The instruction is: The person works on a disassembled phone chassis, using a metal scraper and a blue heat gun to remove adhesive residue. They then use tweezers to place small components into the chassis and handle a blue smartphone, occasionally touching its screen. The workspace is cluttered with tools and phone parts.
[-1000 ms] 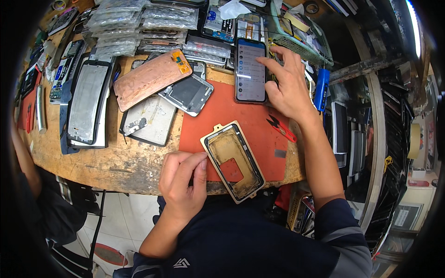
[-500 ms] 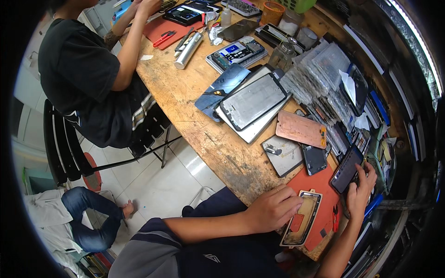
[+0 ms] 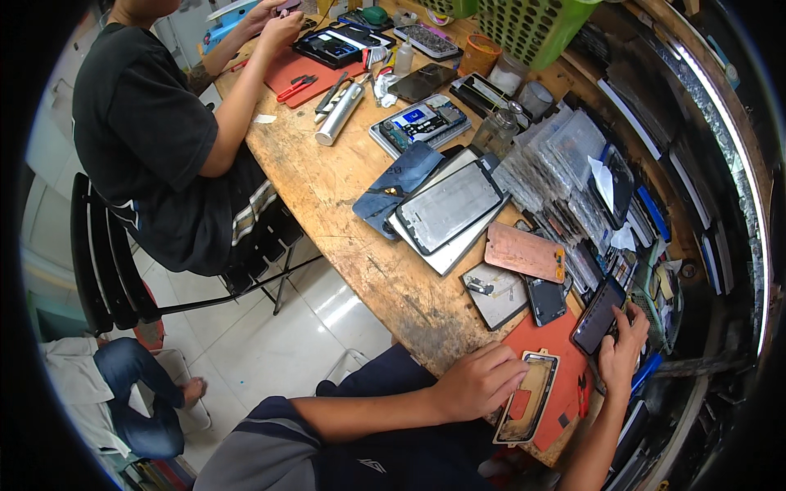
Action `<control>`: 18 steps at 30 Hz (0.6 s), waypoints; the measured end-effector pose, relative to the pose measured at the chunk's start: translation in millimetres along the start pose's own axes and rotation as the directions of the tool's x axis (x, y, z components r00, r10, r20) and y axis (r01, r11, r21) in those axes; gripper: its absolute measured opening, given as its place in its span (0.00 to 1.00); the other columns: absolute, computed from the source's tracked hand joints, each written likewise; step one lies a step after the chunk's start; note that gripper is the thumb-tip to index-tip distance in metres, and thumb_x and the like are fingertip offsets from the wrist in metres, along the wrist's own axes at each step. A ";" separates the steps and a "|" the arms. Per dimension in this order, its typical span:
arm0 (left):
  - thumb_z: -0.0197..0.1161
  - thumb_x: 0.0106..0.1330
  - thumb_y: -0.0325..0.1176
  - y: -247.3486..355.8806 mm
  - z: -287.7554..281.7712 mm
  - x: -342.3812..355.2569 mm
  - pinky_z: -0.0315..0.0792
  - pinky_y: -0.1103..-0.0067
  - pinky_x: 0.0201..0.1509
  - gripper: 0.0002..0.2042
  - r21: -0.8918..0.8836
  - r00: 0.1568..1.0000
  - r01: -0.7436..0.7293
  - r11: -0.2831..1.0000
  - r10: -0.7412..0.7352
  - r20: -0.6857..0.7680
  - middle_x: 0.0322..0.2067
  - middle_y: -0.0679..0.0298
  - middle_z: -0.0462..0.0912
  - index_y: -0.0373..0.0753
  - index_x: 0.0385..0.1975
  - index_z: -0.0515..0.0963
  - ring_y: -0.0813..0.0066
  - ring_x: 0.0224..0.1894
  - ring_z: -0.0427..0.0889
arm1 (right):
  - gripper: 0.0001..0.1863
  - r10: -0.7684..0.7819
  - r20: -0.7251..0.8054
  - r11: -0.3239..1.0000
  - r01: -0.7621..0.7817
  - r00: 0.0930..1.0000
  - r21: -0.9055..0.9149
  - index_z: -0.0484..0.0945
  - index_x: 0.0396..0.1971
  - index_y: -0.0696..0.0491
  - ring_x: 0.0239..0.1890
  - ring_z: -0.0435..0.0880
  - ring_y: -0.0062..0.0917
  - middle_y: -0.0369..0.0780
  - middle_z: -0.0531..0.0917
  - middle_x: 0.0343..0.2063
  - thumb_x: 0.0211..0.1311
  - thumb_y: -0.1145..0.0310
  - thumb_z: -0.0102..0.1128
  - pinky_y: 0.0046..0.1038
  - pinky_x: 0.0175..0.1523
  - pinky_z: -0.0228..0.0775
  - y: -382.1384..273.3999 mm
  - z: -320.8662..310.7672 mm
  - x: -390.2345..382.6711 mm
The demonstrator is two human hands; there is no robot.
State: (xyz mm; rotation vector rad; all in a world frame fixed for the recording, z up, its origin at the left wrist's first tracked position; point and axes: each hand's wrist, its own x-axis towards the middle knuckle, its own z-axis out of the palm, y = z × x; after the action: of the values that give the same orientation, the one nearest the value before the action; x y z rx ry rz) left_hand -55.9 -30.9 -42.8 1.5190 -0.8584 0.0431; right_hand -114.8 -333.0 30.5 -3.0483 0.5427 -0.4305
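Observation:
My left hand (image 3: 483,380) is curled closed at the left edge of a gold metal phone frame (image 3: 542,372), on a red mat (image 3: 565,430); what its fingertips grip, if anything, is hidden. My right hand (image 3: 622,348) has its fingers apart, with the index finger at the screen of a dark phone (image 3: 594,315) at the mat's back right. Between the phone and the pile behind lie a copper-coloured plate (image 3: 520,254), a dark phone housing (image 3: 544,303) and a pale square panel (image 3: 491,290). Red snips (image 3: 583,397) lie right of the frame.
A co-worker in a black shirt (image 3: 139,123) sits on the left, hands raised over another red mat (image 3: 295,69). Someone in jeans (image 3: 135,393) is low at bottom left. Bagged parts (image 3: 544,151), a green basket (image 3: 528,24) and phones crowd the wooden bench (image 3: 311,188).
The view has swung left since a second ago, bringing the co-worker and the jeans into sight. My hands stay by the frame and phone; my right index finger still meets the screen.

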 end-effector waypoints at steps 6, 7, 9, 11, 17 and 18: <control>0.68 0.71 0.26 -0.3 0.1 -0.8 0.80 0.68 0.44 0.08 -0.003 1.000 -0.003 1.000 0.003 -0.010 0.37 0.56 0.82 0.32 0.46 0.84 0.57 0.39 0.85 | 0.31 -0.003 -0.003 1.000 0.003 1.000 -0.004 0.83 0.56 0.62 0.68 0.70 0.52 0.54 0.74 0.64 0.48 0.74 0.54 0.50 0.76 0.58 0.1 0.9 -0.4; 0.68 0.71 0.26 -0.2 0.0 -1.0 0.80 0.68 0.44 0.07 0.010 1.000 -0.004 1.000 0.004 -0.005 0.37 0.56 0.82 0.32 0.46 0.84 0.57 0.39 0.85 | 0.31 0.000 -0.004 1.000 0.000 1.000 -0.001 0.83 0.56 0.62 0.68 0.70 0.52 0.54 0.74 0.64 0.48 0.73 0.54 0.50 0.76 0.58 0.1 0.9 -0.6; 0.68 0.71 0.26 0.2 0.2 -1.2 0.80 0.68 0.44 0.07 0.009 1.000 0.002 1.000 -0.002 -0.008 0.37 0.56 0.82 0.32 0.45 0.84 0.57 0.39 0.85 | 0.31 -0.004 -0.005 1.000 0.004 1.000 -0.009 0.83 0.57 0.62 0.68 0.70 0.52 0.54 0.74 0.64 0.48 0.74 0.55 0.50 0.76 0.58 0.1 1.0 -0.8; 0.68 0.71 0.26 -0.1 0.1 -1.1 0.80 0.68 0.44 0.07 0.012 1.000 0.000 1.000 0.000 -0.004 0.37 0.56 0.82 0.32 0.46 0.84 0.57 0.39 0.85 | 0.31 -0.001 -0.004 1.000 0.001 1.000 -0.013 0.83 0.57 0.62 0.68 0.70 0.52 0.54 0.74 0.64 0.48 0.74 0.55 0.50 0.76 0.58 -0.1 1.3 -1.0; 0.68 0.71 0.26 -1.0 0.5 -1.1 0.80 0.68 0.44 0.08 0.012 1.000 -0.002 1.000 0.002 -0.004 0.37 0.56 0.82 0.32 0.46 0.84 0.58 0.39 0.85 | 0.31 0.018 -0.001 1.000 -0.018 1.000 -0.011 0.83 0.57 0.61 0.69 0.70 0.52 0.54 0.74 0.65 0.48 0.73 0.55 0.50 0.76 0.57 -0.5 3.0 -1.3; 0.68 0.71 0.26 -1.0 0.4 -1.1 0.80 0.68 0.44 0.08 0.007 1.000 -0.003 1.000 0.003 -0.009 0.37 0.56 0.82 0.32 0.46 0.84 0.58 0.39 0.85 | 0.31 0.014 0.000 1.000 -0.014 1.000 -0.007 0.83 0.57 0.61 0.69 0.70 0.52 0.54 0.74 0.65 0.48 0.73 0.55 0.50 0.77 0.57 -0.3 3.0 -1.3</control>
State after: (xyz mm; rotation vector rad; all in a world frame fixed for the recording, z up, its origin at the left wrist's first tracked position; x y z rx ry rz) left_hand -56.3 -30.8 -44.3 1.5229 -0.8541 0.0553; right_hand -115.0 -332.4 27.3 -3.0493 0.5672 -0.4293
